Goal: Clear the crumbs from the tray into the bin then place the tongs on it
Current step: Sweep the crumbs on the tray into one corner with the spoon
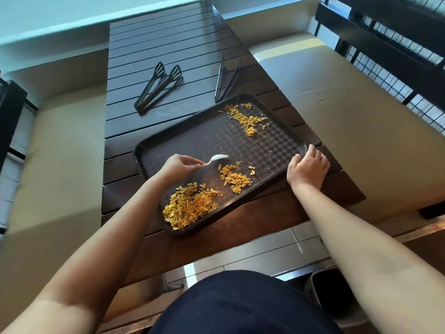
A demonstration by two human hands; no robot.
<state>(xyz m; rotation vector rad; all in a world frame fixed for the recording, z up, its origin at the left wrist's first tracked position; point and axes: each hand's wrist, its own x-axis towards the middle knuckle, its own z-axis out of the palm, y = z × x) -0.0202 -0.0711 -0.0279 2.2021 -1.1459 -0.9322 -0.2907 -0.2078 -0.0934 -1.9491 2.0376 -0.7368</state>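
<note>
We are seeing slotted tongs (157, 86) lying on slatted table (168, 42), toward far left. Left hand (177, 166) pinching white plastic spoon (215, 159) over tray (154, 145). Crumbs (190, 207) sitting heaped at tray's near-left corner, smaller piles mid-tray and at far-right corner. Second tongs (227, 79) lying just beyond tray's far edge. Right hand (308, 167) gripping tray's right corner. Bin (322, 292) standing below table's near edge, right.

head view | worn high, looking forward and down | close over table (168, 56) | wide-angle
</note>
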